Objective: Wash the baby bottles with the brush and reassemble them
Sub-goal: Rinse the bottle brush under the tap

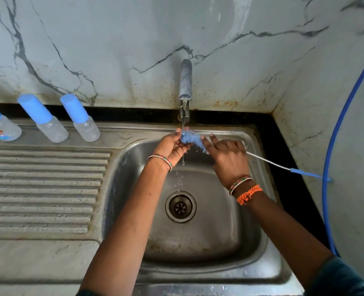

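Head view, looking down into steel sink (236, 248), basin at centre and lower right of frame, ribbed drainboard (44, 189) at left

Tap (185, 86) at upper centre, running; thin stream falls onto blue bristle head of brush (192, 141), held just below the spout over the far edge of the basin. Water drips on down toward drain (181, 207) at centre

Left hand (172, 146), palm up, fingers loosely cupped under and around far end of bristles, touching them. Right hand (228, 154) grips brush where bristles meet the wire, index finger extended along the bristles, remaining fingers curled over the stem. White wire stem runs out toward right of frame, ending in blue handle (309, 173) near the right wall

Three baby bottles stand on back ledge of drainboard, upper left of frame, all capped in blue: printed bottle (3, 129) at the left edge, second bottle (48, 127) beside it, third bottle (85, 124) nearest the basin. All well apart from hands

Blue hose (334, 146) curves down right edge of frame. Bangles on both wrists, orange thread on the right
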